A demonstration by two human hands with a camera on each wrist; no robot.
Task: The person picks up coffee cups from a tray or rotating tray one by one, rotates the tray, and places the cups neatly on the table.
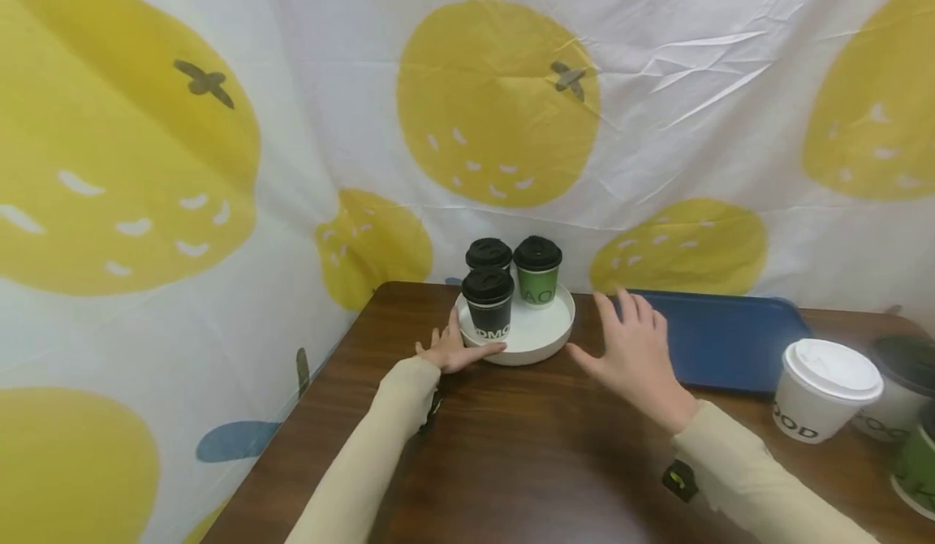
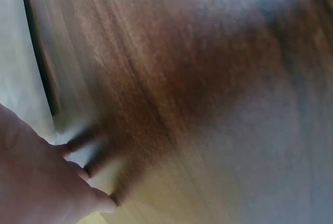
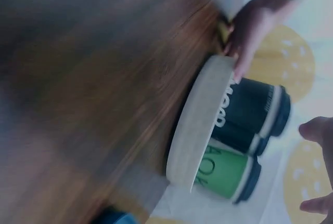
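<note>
A round white tray [image 1: 539, 334] with a raised rim bears two black paper cups and a green one, all with black lids. The front black cup [image 1: 490, 310] stands at the tray's left, the green cup [image 1: 537, 280] behind it to the right. My left hand [image 1: 450, 349] touches the tray's left side, fingers spread and thumb stretched along the front rim. In the left wrist view, its fingertips [image 2: 113, 203] reach down by the tabletop. Off the tray's right side, my right hand [image 1: 634, 357] hovers with spread fingers, holding nothing.
Right of the round tray lies a blue rectangular tray [image 1: 719, 341]. A white cup with a white lid [image 1: 825, 390], a black-lidded white cup [image 1: 887, 422] and a green cup [image 1: 916, 467] stand at the right. A fruit-print cloth [image 1: 475, 227] hangs behind the wooden table [image 1: 497, 455].
</note>
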